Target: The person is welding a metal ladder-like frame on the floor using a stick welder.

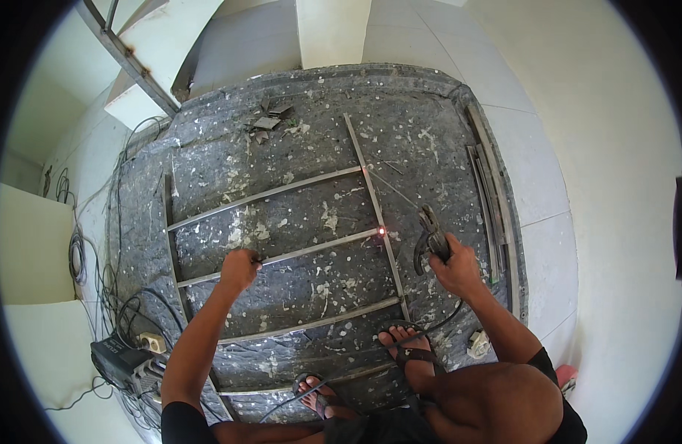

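A ladder-like frame of thin metal bars point(319, 244) lies on a paint-spattered dark mat point(267, 163). My left hand point(239, 268) is closed on one of its crossbars, left of the middle. My right hand point(456, 266) grips a dark welding electrode holder point(435, 233) to the right of the frame, with a thin rod point(393, 185) angled up-left from it toward an upper joint. A small spot point(382, 231) glows red where the middle crossbar meets the right side bar.
Loose bars point(490, 211) lie along the mat's right edge, metal offcuts point(271, 118) at the back. A dark machine point(119, 362), power strip point(154, 342) and cables crowd the lower left. My sandalled feet are at the frame's near end. A metal post point(126, 59) stands back left.
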Tool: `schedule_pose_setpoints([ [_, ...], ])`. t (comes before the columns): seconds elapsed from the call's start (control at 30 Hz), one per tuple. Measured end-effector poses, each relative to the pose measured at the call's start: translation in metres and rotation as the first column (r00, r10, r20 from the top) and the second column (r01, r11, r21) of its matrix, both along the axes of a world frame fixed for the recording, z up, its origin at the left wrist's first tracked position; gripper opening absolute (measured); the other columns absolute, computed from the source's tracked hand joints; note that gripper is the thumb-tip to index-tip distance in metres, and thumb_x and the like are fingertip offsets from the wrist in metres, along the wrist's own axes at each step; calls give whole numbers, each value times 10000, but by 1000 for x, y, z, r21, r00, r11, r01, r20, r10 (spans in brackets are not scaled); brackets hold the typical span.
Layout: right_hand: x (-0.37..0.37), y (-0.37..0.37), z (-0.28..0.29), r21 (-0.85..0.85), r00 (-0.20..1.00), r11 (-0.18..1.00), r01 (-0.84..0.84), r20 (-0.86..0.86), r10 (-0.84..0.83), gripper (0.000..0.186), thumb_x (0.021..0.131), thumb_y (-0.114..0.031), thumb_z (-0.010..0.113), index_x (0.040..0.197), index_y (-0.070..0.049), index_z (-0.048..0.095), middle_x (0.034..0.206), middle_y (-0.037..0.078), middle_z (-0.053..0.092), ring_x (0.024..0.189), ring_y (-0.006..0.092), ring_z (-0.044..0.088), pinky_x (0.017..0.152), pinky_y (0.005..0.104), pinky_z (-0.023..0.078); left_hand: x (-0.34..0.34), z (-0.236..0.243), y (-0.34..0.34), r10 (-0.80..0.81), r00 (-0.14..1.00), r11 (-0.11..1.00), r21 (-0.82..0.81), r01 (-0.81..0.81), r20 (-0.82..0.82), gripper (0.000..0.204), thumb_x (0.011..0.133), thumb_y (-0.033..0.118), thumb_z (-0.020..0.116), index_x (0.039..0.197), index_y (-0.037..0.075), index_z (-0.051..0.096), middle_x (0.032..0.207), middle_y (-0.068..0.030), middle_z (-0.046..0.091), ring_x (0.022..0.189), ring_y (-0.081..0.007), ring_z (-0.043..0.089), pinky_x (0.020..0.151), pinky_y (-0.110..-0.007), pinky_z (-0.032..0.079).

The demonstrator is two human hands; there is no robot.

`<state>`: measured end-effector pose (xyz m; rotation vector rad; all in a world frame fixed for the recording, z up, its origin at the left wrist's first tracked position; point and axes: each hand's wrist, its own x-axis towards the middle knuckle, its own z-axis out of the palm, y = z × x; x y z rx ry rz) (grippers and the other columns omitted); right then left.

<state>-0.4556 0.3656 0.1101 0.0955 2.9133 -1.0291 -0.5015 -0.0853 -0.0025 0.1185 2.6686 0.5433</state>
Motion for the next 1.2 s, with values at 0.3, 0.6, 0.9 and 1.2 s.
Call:
schedule_pose_setpoints([
  [0.3,-5,2,-5,-48,999,999,-6,39,8,241,759,-141,657,894,3,518,617,221,564,634,446,592,535,459,451,-67,-8,-17,-50,877,989,-143,-21,-478,567,730,123,740,1252,31,539,1342,-187,480,1130,-386,532,963,-432,448],
  [0.6,-7,4,-6,-14,999,1000,9,44,-8,236,753,-139,662,879,-3,516,598,218,551,614,446,582,524,459,445,-62,-17,-9,1,976,977,-207,-47,-217,552,706,108,744,1225,32,574,1505,-199,281,1182,-385,516,973,-415,459],
  [0.9,3,22,-9,-61,983,983,172,-61,-176,222,762,-121,651,917,-4,545,603,191,570,553,382,603,511,423,451,-63,-8,-9,54,990,985,-154,-74,-128,435,713,106,740,1126,27,628,1487,-197,315,1131,-387,548,935,-417,479],
  [1.2,7,52,-13,-151,952,943,295,-42,-304,167,773,-94,631,904,-4,578,591,117,571,488,215,564,505,345,436,-115,0,-8,-236,936,905,-409,115,-259,320,765,154,718,1065,81,634,1025,-141,636,1062,-349,560,886,-446,459],
])
